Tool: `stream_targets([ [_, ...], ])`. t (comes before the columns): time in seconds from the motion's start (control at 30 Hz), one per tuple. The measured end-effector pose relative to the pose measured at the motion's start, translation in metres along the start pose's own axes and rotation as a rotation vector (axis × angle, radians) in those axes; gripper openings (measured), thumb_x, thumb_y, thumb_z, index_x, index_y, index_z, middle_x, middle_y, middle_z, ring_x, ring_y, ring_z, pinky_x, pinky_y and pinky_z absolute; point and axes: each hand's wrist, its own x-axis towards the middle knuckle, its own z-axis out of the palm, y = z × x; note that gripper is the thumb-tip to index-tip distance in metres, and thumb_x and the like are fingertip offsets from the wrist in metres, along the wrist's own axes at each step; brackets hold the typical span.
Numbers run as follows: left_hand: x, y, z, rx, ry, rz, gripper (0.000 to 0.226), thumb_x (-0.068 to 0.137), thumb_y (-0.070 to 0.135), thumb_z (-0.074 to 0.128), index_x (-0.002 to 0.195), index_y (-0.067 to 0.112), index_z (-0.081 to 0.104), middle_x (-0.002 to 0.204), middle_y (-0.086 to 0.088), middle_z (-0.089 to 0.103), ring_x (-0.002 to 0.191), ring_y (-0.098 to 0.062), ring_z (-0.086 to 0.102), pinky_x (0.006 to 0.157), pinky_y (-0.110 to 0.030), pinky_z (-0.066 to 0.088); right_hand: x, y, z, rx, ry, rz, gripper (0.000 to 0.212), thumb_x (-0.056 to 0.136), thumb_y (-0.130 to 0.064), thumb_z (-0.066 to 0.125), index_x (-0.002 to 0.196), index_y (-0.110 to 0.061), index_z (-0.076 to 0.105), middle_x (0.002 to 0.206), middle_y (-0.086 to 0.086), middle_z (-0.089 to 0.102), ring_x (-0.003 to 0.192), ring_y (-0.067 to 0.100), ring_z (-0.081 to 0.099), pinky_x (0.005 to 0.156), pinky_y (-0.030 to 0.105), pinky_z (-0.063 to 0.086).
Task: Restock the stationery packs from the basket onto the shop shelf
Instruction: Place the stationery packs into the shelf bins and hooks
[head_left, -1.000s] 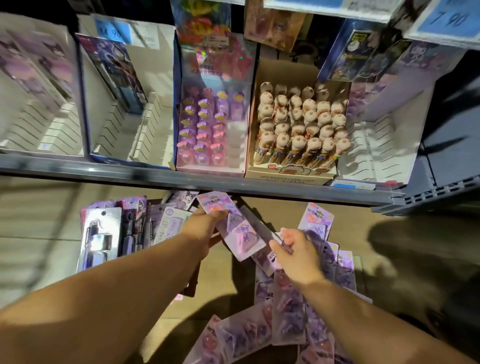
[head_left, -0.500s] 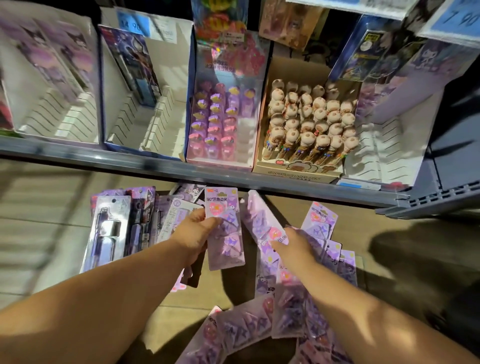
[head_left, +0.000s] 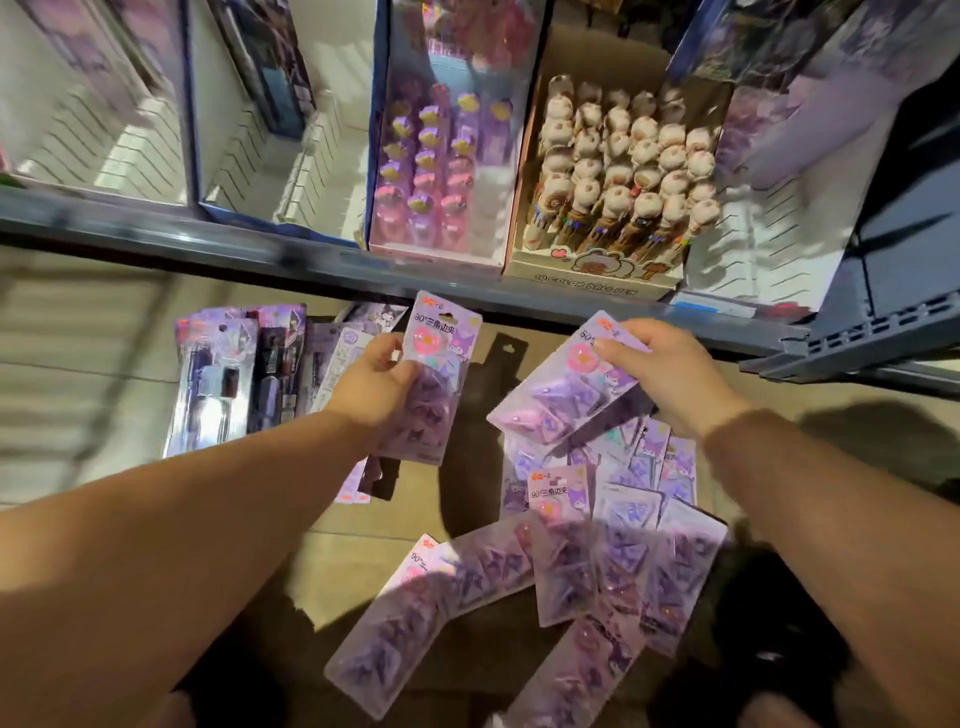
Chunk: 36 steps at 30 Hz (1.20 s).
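Head view.

- Left hand (head_left: 374, 389): grip closed on one purple clip pack (head_left: 441, 332). Thumb lies across the front and the fingers are behind. The left pack stands near upright, header at the top, just below the shelf (head_left: 208, 234) edge and clear of it.
- Right hand (head_left: 670, 374): grip closed on a second pack (head_left: 566, 395), pinched at the header end with the fingers over the printed card. This pack is tilted, header up and to the right, lower end down and to the left. It hangs over the pile (head_left: 571, 566), apart from the left pack.
- Pile: many more purple packs of the same kind, lying flat and overlapping on a brown surface below the shelf. They fan out from under the right hand toward the bottom edge. Cannot tell what the surface is.
- Pen packs (head_left: 213, 384): a row of longer blister packs lying side by side, left of the left hand.
- On the shelf, left to right:
  - white slotted trays (head_left: 291, 156), mostly bare
  - a pink box (head_left: 441, 171) with rows of pink and purple items
  - a card box (head_left: 618, 171) packed with plush-topped pens
  - another white slotted tray at the far right
- Upper part of the picture is motion-blurred, so the labels there are unreadable.
- Both forearms are bare and reach in from the bottom corners.
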Motion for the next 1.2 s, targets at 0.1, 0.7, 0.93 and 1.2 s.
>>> stream_targets([
  [0.1,-0.011,0.008,0.006,0.033,-0.032,0.045,0.016,0.096,0.011,0.048,0.097,0.025,0.056,0.089,-0.002,0.067,0.074,-0.014,0.066,0.063,-0.024,0.056,-0.004,-0.017,0.0,-0.007,-0.092,-0.047,0.004,0.083,-0.021,0.072,0.081,-0.022,0.069,0.083,0.005,0.069,0.073,0.017,0.062,0.072,0.029,0.046],
  [0.7,-0.067,-0.041,-0.018,-0.203,-0.32,-0.118,0.072,0.052,0.013,0.09,0.115,0.004,0.056,0.108,-0.015,0.072,0.102,-0.033,0.068,0.096,-0.049,0.051,-0.055,0.048,0.12,-0.225,0.096,-0.137,0.021,0.089,-0.027,0.064,0.093,-0.017,0.046,0.071,-0.008,0.045,0.074,0.022,0.048,0.065,0.027,0.033],
  [0.93,-0.071,-0.065,-0.047,-0.199,-0.296,-0.171,0.044,0.075,-0.006,0.075,0.114,0.005,0.055,0.1,-0.01,0.071,0.078,-0.018,0.07,0.056,-0.02,0.053,-0.098,0.079,0.155,-0.853,-0.547,-0.419,0.051,0.092,-0.04,0.055,0.137,-0.024,0.037,0.137,-0.003,0.036,0.13,0.018,0.031,0.111,0.035,0.026],
  [1.2,-0.072,-0.072,-0.057,-0.265,-0.263,-0.224,0.036,0.077,-0.012,0.07,0.101,0.013,0.059,0.089,-0.003,0.073,0.077,-0.016,0.071,0.058,-0.025,0.057,-0.103,0.075,0.194,-1.232,-0.486,-0.321,0.06,0.081,-0.008,0.064,0.134,-0.016,0.036,0.133,0.006,0.038,0.129,0.026,0.032,0.109,0.042,0.023],
])
